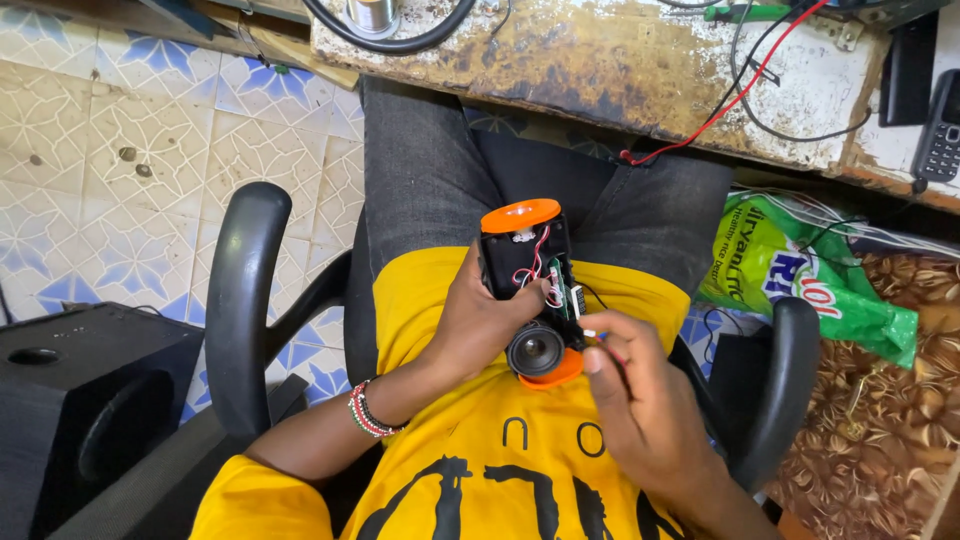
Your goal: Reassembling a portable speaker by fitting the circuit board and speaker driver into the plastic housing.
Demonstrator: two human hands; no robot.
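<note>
While seated low in the black office chair (250,300), cradles an opened orange-and-black portable speaker (528,290) over the lap, against the yellow shirt (500,450). Left hand (478,325) wraps the casing from its left side, thumb near the exposed red and white wires (535,265). Right hand (640,400) pinches a thin tool (592,334) beside the small circuit board (572,298). Risks tearing a thin wire or slipping the tip across the board if the unsupported casing tilts. Farther off, shows a stained workbench (600,70), red lead (730,100), green bag (800,275).
</note>
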